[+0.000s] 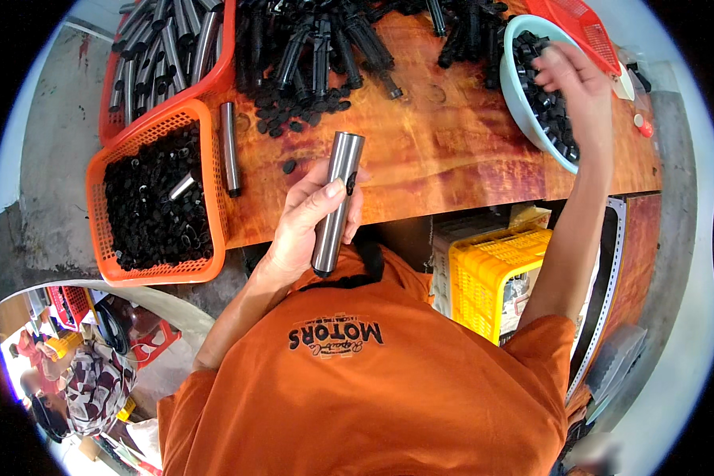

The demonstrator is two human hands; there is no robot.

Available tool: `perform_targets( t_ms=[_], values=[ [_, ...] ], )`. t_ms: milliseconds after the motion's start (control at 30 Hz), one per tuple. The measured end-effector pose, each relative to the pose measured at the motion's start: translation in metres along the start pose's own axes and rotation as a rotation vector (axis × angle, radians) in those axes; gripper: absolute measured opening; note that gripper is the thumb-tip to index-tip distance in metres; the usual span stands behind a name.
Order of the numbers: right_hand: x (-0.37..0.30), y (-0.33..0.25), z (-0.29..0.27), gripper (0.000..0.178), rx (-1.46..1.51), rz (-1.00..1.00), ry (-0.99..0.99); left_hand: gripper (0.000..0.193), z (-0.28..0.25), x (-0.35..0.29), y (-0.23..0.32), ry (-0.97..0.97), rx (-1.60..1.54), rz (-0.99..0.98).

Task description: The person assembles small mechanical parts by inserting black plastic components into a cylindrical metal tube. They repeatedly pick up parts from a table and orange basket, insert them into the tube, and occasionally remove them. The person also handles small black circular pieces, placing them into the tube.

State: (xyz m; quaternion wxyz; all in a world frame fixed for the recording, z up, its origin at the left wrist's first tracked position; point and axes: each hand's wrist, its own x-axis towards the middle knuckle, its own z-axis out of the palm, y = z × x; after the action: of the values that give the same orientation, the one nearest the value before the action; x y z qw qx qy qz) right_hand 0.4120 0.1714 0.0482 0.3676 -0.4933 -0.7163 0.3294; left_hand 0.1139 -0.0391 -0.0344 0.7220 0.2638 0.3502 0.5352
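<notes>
A brushed metal tube with a dark slot in its side and a black lower end is held upright, slightly tilted, in my left hand, thumb across its front. Over at the right, my right hand is above a light blue basin filled with small black parts. Its fingers curl inward at the parts; whatever they pinch, if anything, is hidden. A similar metal tube lies on the wooden table, left of my left hand.
An orange basket of small black pieces stands at the left, below a red basket of metal tubes. Black plastic parts and discs lie at the back. A yellow crate is under the table edge. Another person is lower left.
</notes>
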Motion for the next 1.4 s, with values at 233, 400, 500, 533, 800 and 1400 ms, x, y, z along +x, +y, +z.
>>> perform_targets(
  t_ms=[233, 400, 500, 533, 800, 1400],
  values=[
    [-0.062, -0.064, 0.114, 0.024, -0.187, -0.449, -0.576, 0.043, -0.01, -0.011, 0.009, -0.169, -0.014, 0.009],
    [-0.07, -0.077, 0.123, 0.029, -0.075, -0.482, -0.658, 0.054, -0.003, -0.019, 0.02, -0.101, 0.112, -0.04],
    [-0.072, -0.076, 0.125, 0.033, 0.027, -0.446, -0.678, 0.058, -0.007, -0.021, 0.02, -0.155, 0.047, -0.057],
    [-0.074, -0.075, 0.125, 0.034, 0.082, -0.398, -0.684, 0.059, -0.008, -0.021, 0.021, -0.174, 0.024, -0.059],
    [-0.083, -0.063, 0.13, 0.038, 0.587, -0.259, -0.531, 0.06, -0.006, -0.024, 0.026, -0.098, 0.127, -0.064],
    [-0.089, -0.064, 0.141, 0.031, 0.782, -0.094, -0.441, 0.062, -0.004, -0.03, 0.026, -0.073, 0.129, -0.077]
  ],
)
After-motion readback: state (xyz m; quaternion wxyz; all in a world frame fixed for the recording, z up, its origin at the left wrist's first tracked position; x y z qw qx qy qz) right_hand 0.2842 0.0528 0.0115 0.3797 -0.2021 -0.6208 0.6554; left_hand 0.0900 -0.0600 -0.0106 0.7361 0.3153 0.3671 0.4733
